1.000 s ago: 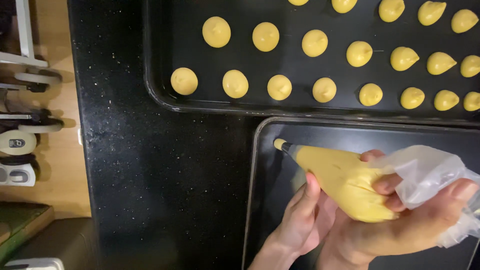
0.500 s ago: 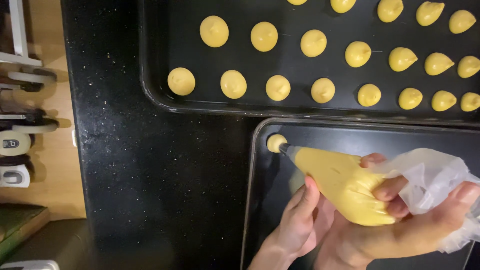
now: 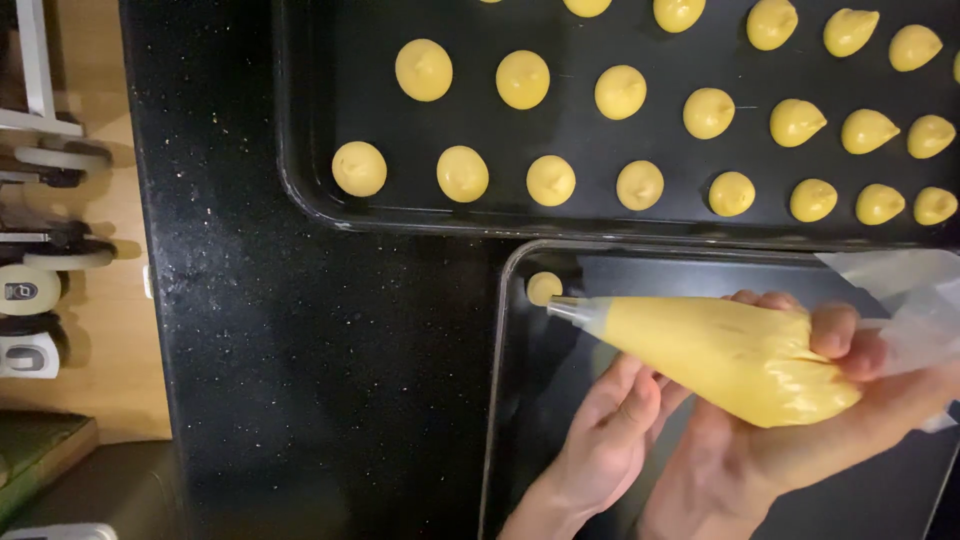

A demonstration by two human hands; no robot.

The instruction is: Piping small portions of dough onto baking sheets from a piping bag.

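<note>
My right hand (image 3: 800, 430) grips the fat end of a clear piping bag (image 3: 715, 352) full of yellow batter, thumb over the top. My left hand (image 3: 610, 430) rests under the bag's narrow part, fingers supporting it from below. The metal nozzle (image 3: 563, 308) hovers just below a single small yellow mound (image 3: 544, 288) in the far left corner of the near dark baking tray (image 3: 510, 400). The rest of that tray shows no mounds where it is visible; both hands hide part of it.
A second dark tray (image 3: 300, 190) lies beyond, holding several rows of yellow piped mounds (image 3: 551, 180). Both trays sit on a black speckled counter (image 3: 300, 380). At the left, a wooden floor (image 3: 100, 330) shows with white appliance bases (image 3: 30, 290).
The nozzle piped a mound in the near tray's corner, then drew back slightly toward me. Both hands kept their hold on the bag.
</note>
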